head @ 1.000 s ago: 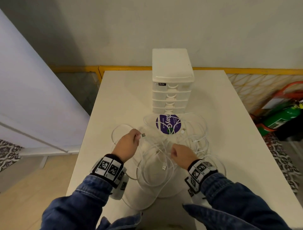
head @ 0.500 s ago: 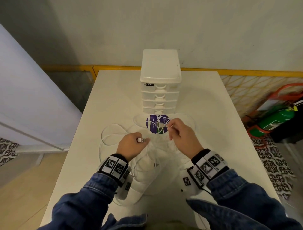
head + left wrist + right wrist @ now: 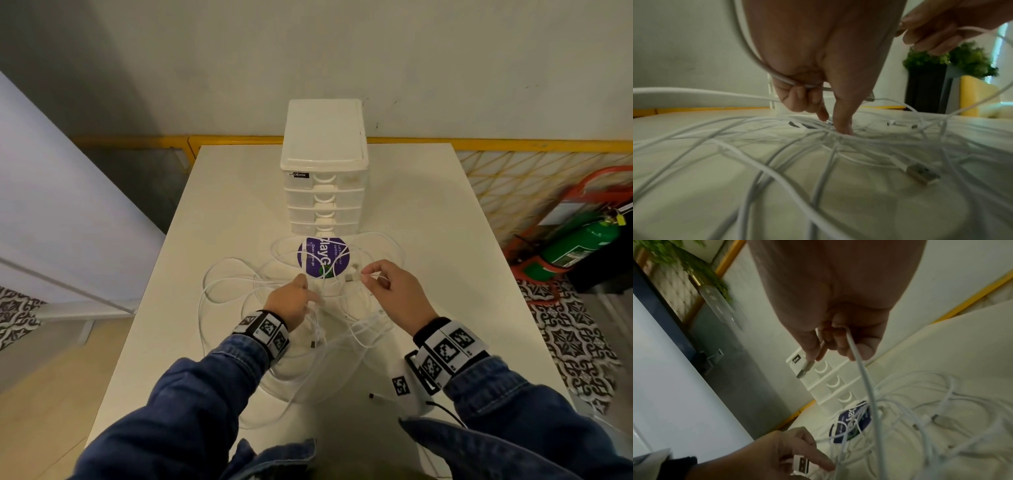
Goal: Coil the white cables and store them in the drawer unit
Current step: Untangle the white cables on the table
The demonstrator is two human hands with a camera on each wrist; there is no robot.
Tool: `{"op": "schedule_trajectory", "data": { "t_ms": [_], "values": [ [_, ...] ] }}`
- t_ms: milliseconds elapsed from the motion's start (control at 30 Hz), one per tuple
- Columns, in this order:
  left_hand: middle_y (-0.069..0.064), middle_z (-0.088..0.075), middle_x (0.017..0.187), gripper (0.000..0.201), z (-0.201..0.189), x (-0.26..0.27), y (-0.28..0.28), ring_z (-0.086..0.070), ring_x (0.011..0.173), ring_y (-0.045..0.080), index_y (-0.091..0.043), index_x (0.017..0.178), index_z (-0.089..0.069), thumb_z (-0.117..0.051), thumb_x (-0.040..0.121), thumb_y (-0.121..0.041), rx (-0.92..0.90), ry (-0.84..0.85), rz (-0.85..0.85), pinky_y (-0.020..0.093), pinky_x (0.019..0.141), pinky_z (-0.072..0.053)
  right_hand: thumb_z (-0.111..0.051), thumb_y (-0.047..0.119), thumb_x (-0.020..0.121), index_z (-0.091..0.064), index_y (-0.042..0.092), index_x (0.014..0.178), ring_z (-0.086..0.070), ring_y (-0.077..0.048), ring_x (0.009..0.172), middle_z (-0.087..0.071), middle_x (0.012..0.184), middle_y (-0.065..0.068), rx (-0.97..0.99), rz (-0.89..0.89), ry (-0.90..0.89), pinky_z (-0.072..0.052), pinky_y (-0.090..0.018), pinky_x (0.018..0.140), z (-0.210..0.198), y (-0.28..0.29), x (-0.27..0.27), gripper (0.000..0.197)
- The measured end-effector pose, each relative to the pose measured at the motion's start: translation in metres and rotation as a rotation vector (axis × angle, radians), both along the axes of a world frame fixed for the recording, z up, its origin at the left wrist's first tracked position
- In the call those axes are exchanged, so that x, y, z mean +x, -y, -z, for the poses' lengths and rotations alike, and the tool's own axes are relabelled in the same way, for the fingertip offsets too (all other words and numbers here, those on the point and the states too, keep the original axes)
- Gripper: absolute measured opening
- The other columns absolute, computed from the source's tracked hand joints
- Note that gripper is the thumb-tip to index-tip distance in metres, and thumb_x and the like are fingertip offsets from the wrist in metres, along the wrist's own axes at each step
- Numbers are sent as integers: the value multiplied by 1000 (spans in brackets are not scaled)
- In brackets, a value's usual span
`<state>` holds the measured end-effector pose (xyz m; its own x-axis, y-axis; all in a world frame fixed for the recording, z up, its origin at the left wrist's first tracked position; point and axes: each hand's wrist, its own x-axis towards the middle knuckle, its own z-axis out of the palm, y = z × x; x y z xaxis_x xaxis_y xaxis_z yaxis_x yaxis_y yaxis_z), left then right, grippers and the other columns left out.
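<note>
The white cables [image 3: 239, 284] lie tangled on the table [image 3: 428, 219], over a purple round sticker [image 3: 323, 255] before the closed drawer unit [image 3: 324, 171]. The right hand [image 3: 394, 294] pinches a cable end with its USB plug [image 3: 805, 368]; the left hand [image 3: 291, 301] has its grip around another cable, one finger touching the tangle.

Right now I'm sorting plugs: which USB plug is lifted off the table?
The USB plug pinched in the right hand, raised near the purple sticker; another plug lies flat among the cables.

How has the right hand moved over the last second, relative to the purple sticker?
Yes. The right hand went from the cable pile nearer the person up toward the purple sticker, and now pinches a USB plug beside its right edge.
</note>
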<state>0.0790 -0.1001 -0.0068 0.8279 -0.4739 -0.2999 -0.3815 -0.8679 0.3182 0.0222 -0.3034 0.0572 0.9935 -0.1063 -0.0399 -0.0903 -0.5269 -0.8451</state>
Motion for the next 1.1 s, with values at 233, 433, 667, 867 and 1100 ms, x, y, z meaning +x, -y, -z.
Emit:
{"op": "schedule_trajectory", "data": {
  "t_ms": [233,433,667,867,1100],
  "values": [
    [7,-57,113,17,-9,6,4,-57,98,26,-13,105,-61,-52,91,-16,71,58,56,37,77,-46,-65,28,84,-67,20,89,-60,-9,73,-65,79,9,-33,27,-64,-42,-20,74,9,9,1,10],
    [12,-69,96,34,-34,8,1,-62,90,34,-20,118,-56,-44,88,-10,-220,60,-152,33,70,-42,-55,28,90,-59,15,90,-55,-17,67,-64,77,0,-64,50,-36,-44,-30,68,10,8,5,13],
    [-1,-65,68,41,-54,5,5,-62,74,23,-15,87,-63,-40,92,-49,-488,-15,-244,37,78,-49,-39,18,97,-46,18,92,-45,-11,44,-52,56,-1,248,129,28,-43,-34,54,-18,-5,10,8],
    [-2,-60,69,26,-92,6,25,-56,77,16,-24,120,-53,-40,100,-17,-892,28,-221,27,81,-45,-40,10,96,-45,22,90,-54,-19,55,-59,68,-6,366,11,165,-46,-31,54,-43,-16,13,15],
    [-5,-57,67,23,-115,6,34,-48,56,13,-26,119,-49,-36,101,-20,-1031,47,-192,26,62,-41,-52,7,91,-54,19,88,-59,-18,59,-57,76,4,451,81,279,-55,-31,53,-62,-10,16,13]
  ]
}}
